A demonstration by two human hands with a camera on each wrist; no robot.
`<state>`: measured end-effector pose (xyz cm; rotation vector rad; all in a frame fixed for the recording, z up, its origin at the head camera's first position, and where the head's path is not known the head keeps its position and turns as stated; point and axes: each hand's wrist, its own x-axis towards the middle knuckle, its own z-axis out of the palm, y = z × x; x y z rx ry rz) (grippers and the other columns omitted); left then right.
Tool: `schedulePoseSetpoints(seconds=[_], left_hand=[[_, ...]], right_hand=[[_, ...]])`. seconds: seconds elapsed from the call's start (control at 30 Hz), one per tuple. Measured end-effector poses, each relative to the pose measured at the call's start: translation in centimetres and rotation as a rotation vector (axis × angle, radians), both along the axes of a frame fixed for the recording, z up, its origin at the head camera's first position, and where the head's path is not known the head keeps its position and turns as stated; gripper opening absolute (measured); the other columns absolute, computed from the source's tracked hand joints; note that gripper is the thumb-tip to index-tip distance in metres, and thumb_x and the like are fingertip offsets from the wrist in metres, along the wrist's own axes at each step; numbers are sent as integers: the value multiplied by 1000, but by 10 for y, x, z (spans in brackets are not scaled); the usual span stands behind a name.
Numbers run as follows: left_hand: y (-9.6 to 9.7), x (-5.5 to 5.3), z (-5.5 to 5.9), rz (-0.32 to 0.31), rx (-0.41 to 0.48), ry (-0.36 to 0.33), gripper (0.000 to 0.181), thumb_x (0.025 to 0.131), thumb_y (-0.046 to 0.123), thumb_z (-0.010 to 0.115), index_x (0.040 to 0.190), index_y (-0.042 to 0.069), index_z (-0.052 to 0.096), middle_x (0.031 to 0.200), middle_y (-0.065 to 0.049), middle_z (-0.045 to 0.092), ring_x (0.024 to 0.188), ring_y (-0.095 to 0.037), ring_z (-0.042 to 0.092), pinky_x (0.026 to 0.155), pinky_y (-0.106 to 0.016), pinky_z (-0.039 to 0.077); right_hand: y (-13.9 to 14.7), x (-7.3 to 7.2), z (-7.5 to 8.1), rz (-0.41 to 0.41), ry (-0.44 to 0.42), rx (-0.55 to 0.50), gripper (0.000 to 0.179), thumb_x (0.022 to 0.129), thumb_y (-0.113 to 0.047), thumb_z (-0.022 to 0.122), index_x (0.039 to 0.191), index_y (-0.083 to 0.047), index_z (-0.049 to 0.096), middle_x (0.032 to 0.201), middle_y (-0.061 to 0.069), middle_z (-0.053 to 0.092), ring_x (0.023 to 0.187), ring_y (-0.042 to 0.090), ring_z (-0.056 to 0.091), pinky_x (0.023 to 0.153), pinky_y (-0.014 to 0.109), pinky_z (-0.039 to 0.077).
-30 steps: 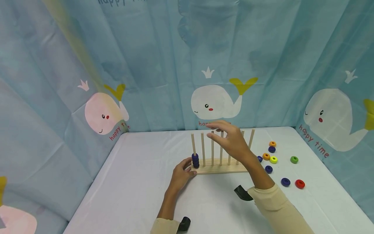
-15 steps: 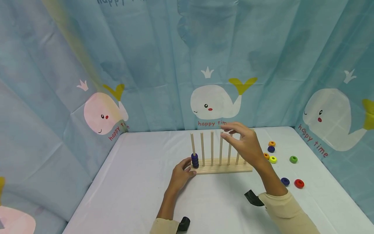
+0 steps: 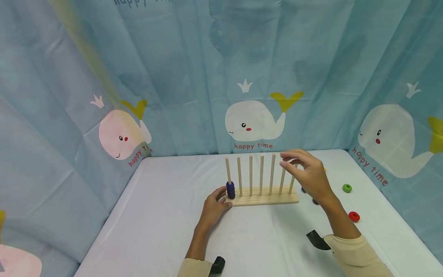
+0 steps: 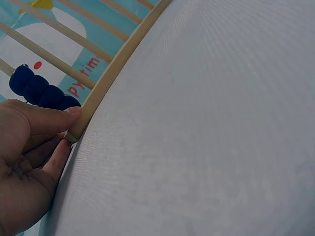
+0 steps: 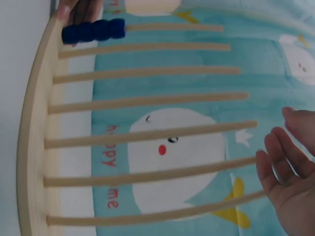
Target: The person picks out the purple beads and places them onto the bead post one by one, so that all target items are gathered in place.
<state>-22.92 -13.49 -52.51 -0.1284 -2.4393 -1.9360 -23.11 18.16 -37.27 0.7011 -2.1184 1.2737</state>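
A wooden peg rack [image 3: 263, 201] stands on the table, its row of upright pegs rising from a flat base. Dark blue rings [image 3: 230, 191] are stacked on its leftmost peg, and the other pegs are bare. My left hand [image 3: 213, 206] pinches the left end of the base; in the left wrist view the thumb [image 4: 54, 119] lies on its edge beside the rings. My right hand [image 3: 309, 176] is raised by the tops of the rightmost pegs, fingers loosely bent. In the right wrist view, nothing shows between the right hand's fingers [image 5: 267, 172].
To the right of the rack lie a green ring [image 3: 347, 188], a red ring [image 3: 354, 217] and a dark ring [image 3: 315, 201]. Others there are mostly hidden behind the right arm. A blue whale-print curtain [image 3: 194, 115] hangs behind the white table [image 3: 166, 215].
My right hand has moved right along the peg tops, from above the middle pegs to the rightmost ones, its forearm now covering more loose rings. The left hand and rack stay put.
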Motion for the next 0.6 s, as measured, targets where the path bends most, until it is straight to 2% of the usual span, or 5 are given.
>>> schedulePoseSetpoints(seconds=[0.2,0.33,0.6], left_hand=[[0,-1,1,3,-7,-12,69,88,-1,78,152,0,53,154,-22,56,146,-38,53,117,-31,51],[-1,-2,-1,-3,4,-9,69,89,-1,78,153,1,53,155,-22,55,146,-37,52,118,-31,50],[-1,-1,0,-20,29,10,69,88,-2,79,152,-2,52,154,-26,54,146,-41,52,120,-38,49]], right_hand=[[24,2,-12,-48,-32,33,32,94,3,77,124,-7,76,116,6,75,105,2,66,96,5,53],[38,5,-23,-89,-64,55,29,96,-1,76,124,-6,76,114,6,75,105,-2,64,94,3,52],[64,13,-40,-140,-134,86,28,98,-5,75,126,-5,75,115,12,74,102,-10,62,91,-1,50]])
